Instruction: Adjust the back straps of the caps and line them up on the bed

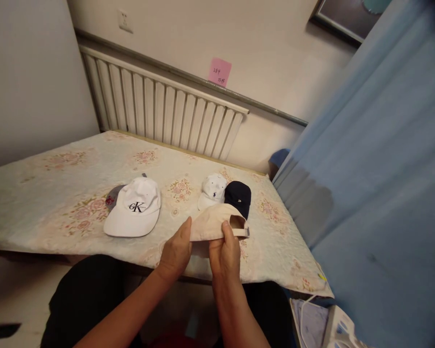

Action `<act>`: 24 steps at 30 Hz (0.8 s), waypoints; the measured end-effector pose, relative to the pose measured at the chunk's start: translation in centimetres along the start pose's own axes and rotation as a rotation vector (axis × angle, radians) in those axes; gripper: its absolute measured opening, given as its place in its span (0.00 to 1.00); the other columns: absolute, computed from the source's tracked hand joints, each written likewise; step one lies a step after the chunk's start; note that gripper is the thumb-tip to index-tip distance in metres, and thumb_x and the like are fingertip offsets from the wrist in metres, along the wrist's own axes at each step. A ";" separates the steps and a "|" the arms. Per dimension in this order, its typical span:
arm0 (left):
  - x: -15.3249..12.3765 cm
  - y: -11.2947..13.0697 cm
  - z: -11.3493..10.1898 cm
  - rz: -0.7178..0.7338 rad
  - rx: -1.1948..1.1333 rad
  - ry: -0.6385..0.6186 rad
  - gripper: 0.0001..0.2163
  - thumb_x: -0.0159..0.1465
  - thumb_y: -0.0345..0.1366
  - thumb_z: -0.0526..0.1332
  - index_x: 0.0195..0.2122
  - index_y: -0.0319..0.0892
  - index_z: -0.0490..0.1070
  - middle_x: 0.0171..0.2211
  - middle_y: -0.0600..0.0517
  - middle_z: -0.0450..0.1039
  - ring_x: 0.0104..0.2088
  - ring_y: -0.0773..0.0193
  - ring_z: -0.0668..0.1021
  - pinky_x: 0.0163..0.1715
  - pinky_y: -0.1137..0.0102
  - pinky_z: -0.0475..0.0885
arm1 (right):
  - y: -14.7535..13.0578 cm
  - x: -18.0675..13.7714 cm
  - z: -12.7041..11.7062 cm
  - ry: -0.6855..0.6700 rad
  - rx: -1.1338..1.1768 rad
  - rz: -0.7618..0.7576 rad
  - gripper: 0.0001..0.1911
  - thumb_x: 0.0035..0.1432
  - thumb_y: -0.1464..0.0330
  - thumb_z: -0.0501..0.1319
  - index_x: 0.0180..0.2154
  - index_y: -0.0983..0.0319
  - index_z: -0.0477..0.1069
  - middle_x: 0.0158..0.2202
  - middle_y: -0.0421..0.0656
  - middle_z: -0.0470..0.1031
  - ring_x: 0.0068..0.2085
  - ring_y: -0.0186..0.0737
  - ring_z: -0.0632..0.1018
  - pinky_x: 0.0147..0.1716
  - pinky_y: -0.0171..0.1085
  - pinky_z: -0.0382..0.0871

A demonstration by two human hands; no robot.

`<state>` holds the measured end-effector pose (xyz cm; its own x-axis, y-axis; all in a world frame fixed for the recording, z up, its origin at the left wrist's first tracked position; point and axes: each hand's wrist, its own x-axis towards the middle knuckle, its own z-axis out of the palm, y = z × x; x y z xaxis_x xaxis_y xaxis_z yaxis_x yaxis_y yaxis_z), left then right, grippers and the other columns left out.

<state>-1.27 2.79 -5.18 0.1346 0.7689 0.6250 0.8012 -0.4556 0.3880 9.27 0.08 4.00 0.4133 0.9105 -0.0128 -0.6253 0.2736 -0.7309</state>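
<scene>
A cream baseball cap [210, 221] is held up between my two hands above the near edge of the bed. My left hand [176, 250] grips its left end, where the brim is mostly hidden. The fingers of my right hand [225, 251] close on its rim beside the back opening and strap. Just behind it lie a small white cap [213, 187] with a dark logo and a black cap [238, 195], side by side. Further left, a white cap with black lettering [139, 208] rests partly over a grey cap [112, 196] with a red mark.
A floral cover [181, 164] spreads over the bed, with a radiator [159, 101] along its far side. The blue curtain [366, 193] hangs at the right. A white object [339, 328] with a cable stands low at the right corner.
</scene>
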 end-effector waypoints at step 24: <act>0.5 1.5 0.2 0.031 0.101 -0.005 0.24 0.60 0.24 0.48 0.59 0.31 0.53 0.52 0.35 0.68 0.48 0.53 0.76 0.42 0.62 0.75 | 1.0 -0.8 -0.1 0.072 0.045 0.044 0.28 0.52 0.67 0.62 0.55 0.63 0.61 0.49 0.47 0.74 0.48 0.42 0.76 0.48 0.42 0.71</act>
<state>0.11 2.60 -4.50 0.1625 0.7576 0.6322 0.8512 -0.4317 0.2985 8.38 -0.42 3.20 0.4300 0.8979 -0.0943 -0.6723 0.2488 -0.6972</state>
